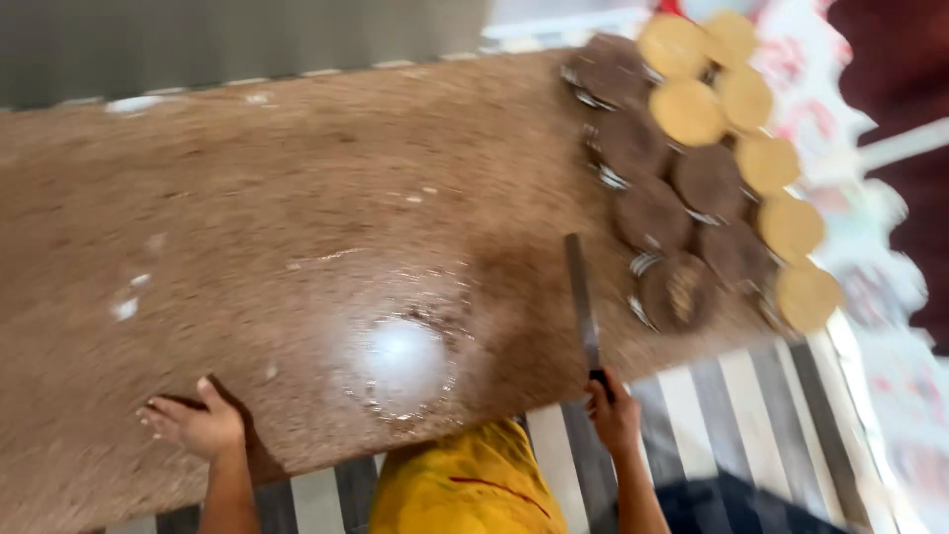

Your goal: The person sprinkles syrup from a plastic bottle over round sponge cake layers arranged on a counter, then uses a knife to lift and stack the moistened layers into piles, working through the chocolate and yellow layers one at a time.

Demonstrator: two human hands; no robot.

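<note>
Right hand [615,413] is closing around the dark handle of a long knife [583,297] at the near edge of a brown stone counter [247,198], fingers wrapped snugly so the grip looks firm. Its blade is lying flat on the counter and pointing straight away from the person — the long axis is running from the hand toward the far side, tilting slightly left. Just to the right of the blade, a cluster of dark round discs [657,213] is sitting in small metal trays, with a row of pale yellow discs [766,163] curving along the outer side; the nearest dark disc is lying just beside the blade's middle. Left hand [195,425] is resting well apart, fingers loosely spread and gripping the counter's near edge, holding nothing else. A whitish, floury patch [400,358] is lying between the two hands — the picture is blurring, so finer detail is unclear.
</note>
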